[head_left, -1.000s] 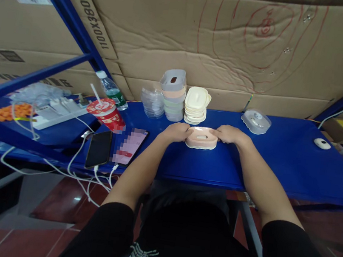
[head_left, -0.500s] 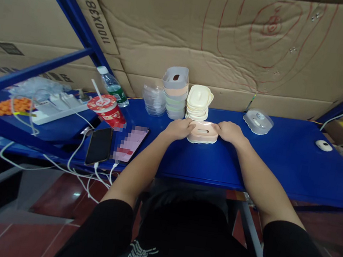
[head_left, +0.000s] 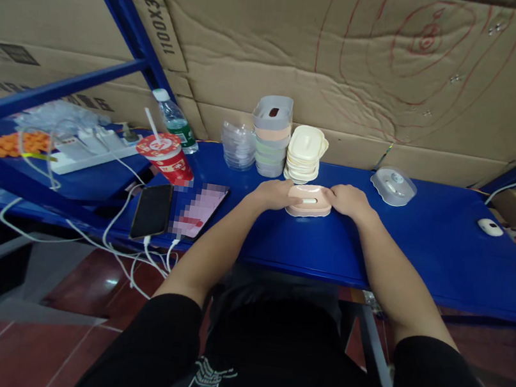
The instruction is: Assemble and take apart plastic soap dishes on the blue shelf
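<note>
A small pink plastic box (head_left: 308,212) with rounded corners and a slot in its front wall rests on the blue table. My left hand (head_left: 274,194) grips the box's left end, fingers closed, with a digit reaching along the front towards the slot. On the opposite end, my right hand (head_left: 348,202) is closed on the upper corner. Just behind the box stands a pile of cream lids (head_left: 305,152). Left of that pile rises a stack of grey, pink and green boxes (head_left: 271,134), beside nested clear plastic covers (head_left: 238,147).
A clear cover (head_left: 393,186) and a white mouse (head_left: 490,227) lie to the right. Leftward are a red cup (head_left: 166,157) with a straw, a water bottle (head_left: 176,123), two phones with cables, and a power strip (head_left: 94,153). Cardboard (head_left: 261,39) backs the table.
A digit of my left hand has come lower across the box's front, close to the slot. The right hand keeps its hold. The camera view has shifted slightly.
</note>
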`<state>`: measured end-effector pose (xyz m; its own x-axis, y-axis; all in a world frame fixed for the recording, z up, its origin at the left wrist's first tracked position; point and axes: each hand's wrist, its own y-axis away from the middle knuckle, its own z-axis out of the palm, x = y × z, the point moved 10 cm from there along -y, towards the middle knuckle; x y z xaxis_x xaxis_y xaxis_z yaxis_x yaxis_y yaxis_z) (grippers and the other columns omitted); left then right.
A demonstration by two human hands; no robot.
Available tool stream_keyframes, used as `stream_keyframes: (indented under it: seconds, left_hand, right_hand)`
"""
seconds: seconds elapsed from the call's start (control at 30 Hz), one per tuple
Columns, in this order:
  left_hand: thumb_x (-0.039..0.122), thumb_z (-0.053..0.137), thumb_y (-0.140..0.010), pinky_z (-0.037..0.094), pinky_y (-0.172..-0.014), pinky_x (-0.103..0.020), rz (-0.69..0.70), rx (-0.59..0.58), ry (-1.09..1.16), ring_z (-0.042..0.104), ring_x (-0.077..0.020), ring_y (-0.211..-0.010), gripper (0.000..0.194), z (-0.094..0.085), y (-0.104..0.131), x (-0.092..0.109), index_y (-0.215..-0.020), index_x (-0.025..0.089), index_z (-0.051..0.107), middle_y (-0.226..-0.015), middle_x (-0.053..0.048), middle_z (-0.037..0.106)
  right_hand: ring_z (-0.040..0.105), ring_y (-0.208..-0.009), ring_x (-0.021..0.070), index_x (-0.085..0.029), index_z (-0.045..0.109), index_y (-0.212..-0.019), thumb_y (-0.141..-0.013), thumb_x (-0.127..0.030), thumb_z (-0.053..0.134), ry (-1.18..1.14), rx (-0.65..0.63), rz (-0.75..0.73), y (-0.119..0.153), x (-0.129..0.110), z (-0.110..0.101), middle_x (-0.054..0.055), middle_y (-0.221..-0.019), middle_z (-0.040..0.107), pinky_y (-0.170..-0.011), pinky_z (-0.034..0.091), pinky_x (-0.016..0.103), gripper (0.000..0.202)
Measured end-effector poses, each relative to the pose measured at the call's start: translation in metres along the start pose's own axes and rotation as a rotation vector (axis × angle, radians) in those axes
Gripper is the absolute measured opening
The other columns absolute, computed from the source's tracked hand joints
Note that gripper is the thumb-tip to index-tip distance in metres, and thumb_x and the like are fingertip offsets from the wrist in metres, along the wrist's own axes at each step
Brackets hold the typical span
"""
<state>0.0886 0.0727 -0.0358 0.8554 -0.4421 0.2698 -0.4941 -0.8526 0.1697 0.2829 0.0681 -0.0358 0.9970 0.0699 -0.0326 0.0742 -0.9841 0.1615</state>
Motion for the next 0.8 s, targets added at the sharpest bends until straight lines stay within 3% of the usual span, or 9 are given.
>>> stream_keyframes:
  seconds: [0.13,0.2,0.27,0.37,0.47,0.53,0.6,0.8]
  left_hand:
    - [0.073,0.053,-0.099,0.055,-0.093,-0.039,-0.029,0.152,0.072,0.074,-0.0334,-0.115,0.058,-0.023,0.003,-0.008,-0.113,0.022,0.076,-0.122,-0.012,0.081]
    - [0.072,0.051,-0.101,0.055,-0.087,-0.037,-0.104,0.310,0.127,0.074,-0.0295,-0.104,0.055,-0.046,0.008,-0.026,-0.094,0.023,0.076,-0.105,-0.009,0.082]
    - [0.066,0.052,-0.104,0.055,-0.087,-0.036,-0.215,0.508,0.180,0.074,-0.0280,-0.099,0.051,-0.071,0.019,-0.050,-0.086,0.023,0.074,-0.094,-0.009,0.080]
    - [0.049,0.050,-0.108,0.056,-0.100,-0.041,-0.324,0.877,0.261,0.073,-0.0293,-0.109,0.037,-0.106,0.048,-0.085,-0.105,0.022,0.075,-0.105,-0.010,0.078]
    - [0.034,0.055,-0.105,0.049,-0.118,-0.045,-0.305,1.151,0.275,0.063,-0.0321,-0.138,0.037,-0.126,0.072,-0.106,-0.138,0.022,0.067,-0.144,-0.016,0.066]
    - [0.028,0.062,-0.100,0.043,-0.126,-0.048,-0.276,1.197,0.240,0.049,-0.0352,-0.154,0.053,-0.130,0.074,-0.113,-0.152,0.020,0.058,-0.165,-0.021,0.046]
    - [0.026,0.067,-0.096,0.038,-0.131,-0.051,-0.282,1.160,0.225,0.039,-0.0383,-0.162,0.063,-0.127,0.068,-0.122,-0.158,0.019,0.053,-0.174,-0.022,0.033]
    - [0.026,0.066,-0.096,0.037,-0.132,-0.055,-0.349,1.020,0.280,0.040,-0.0368,-0.162,0.049,-0.113,0.048,-0.140,-0.145,0.023,0.059,-0.172,-0.019,0.042]
  right_hand:
    - [0.072,-0.130,0.0388,-0.019,0.082,-0.125,-0.111,-0.064,0.024,-0.014,-0.010,0.004,-0.002,0.001,0.002,0.020,-0.136,0.078,-0.098,0.056,0.044,0.075]
    - [0.071,-0.130,0.0385,-0.019,0.082,-0.125,-0.111,-0.065,0.024,-0.023,-0.014,-0.003,-0.002,0.000,0.002,0.019,-0.137,0.078,-0.098,0.056,0.043,0.075]
    - [0.071,-0.130,0.0382,-0.020,0.082,-0.125,-0.110,-0.065,0.024,-0.033,-0.020,-0.008,-0.002,-0.002,0.003,0.019,-0.137,0.078,-0.098,0.055,0.043,0.075]
    - [0.071,-0.131,0.0383,-0.021,0.082,-0.124,-0.110,-0.067,0.024,-0.046,-0.026,-0.022,-0.002,-0.005,0.005,0.018,-0.138,0.078,-0.098,0.055,0.043,0.075]
    - [0.071,-0.132,0.0389,-0.021,0.082,-0.123,-0.110,-0.067,0.024,-0.056,-0.024,-0.033,-0.002,-0.007,0.006,0.018,-0.138,0.077,-0.097,0.055,0.043,0.075]
    - [0.071,-0.131,0.0391,-0.020,0.082,-0.122,-0.110,-0.066,0.024,-0.060,-0.021,-0.030,-0.003,-0.007,0.006,0.018,-0.138,0.078,-0.097,0.055,0.044,0.075]
    - [0.071,-0.131,0.0390,-0.020,0.082,-0.122,-0.110,-0.065,0.024,-0.062,-0.020,-0.030,-0.003,-0.006,0.007,0.017,-0.138,0.078,-0.097,0.056,0.044,0.074]
    - [0.071,-0.131,0.0380,-0.020,0.082,-0.122,-0.110,-0.065,0.024,-0.056,-0.022,-0.037,-0.005,-0.006,0.008,0.017,-0.138,0.077,-0.098,0.055,0.043,0.074]
